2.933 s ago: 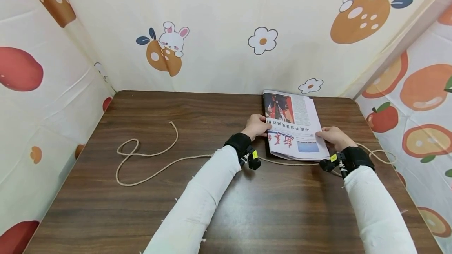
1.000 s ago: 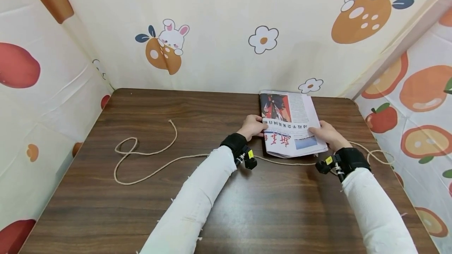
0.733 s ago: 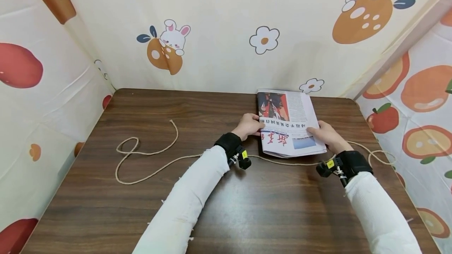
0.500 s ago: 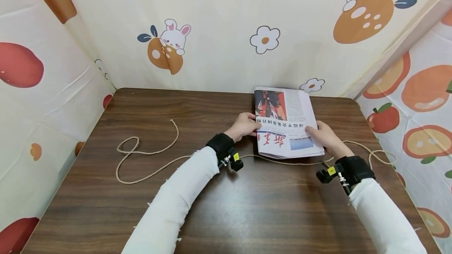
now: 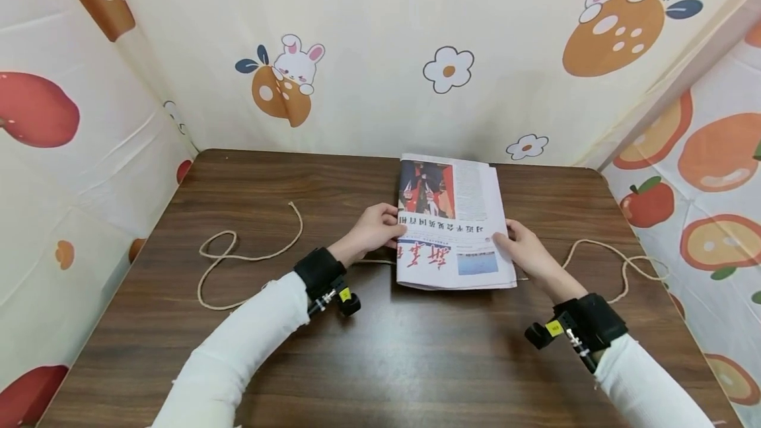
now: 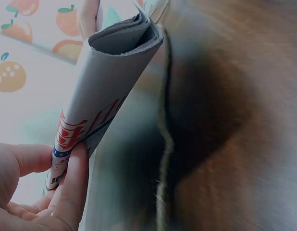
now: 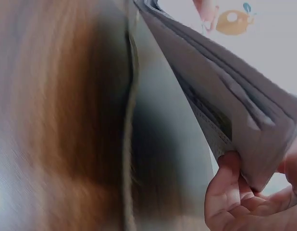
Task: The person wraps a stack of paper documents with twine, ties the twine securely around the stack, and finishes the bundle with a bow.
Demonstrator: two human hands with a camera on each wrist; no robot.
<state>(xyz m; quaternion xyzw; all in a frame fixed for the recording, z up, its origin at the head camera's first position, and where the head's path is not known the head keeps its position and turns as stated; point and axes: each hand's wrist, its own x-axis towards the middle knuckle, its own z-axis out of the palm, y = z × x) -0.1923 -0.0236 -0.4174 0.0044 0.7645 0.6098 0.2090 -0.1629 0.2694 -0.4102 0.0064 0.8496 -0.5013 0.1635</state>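
A patterned wall (image 5: 368, 12) backs a dark wooden tabletop (image 5: 404, 368). A thin rope (image 6: 161, 207) trails across it, looped at both ends and passing beneath the newspaper. The folded newspaper (image 5: 475, 207) is held above the tabletop, near its far edge, with its print upside down in the head view. Left grip (image 5: 373, 230): pinching the newspaper's left edge. Right grip (image 5: 526, 249): pinching its right edge. A black band (image 5: 320, 273) circles each wrist.
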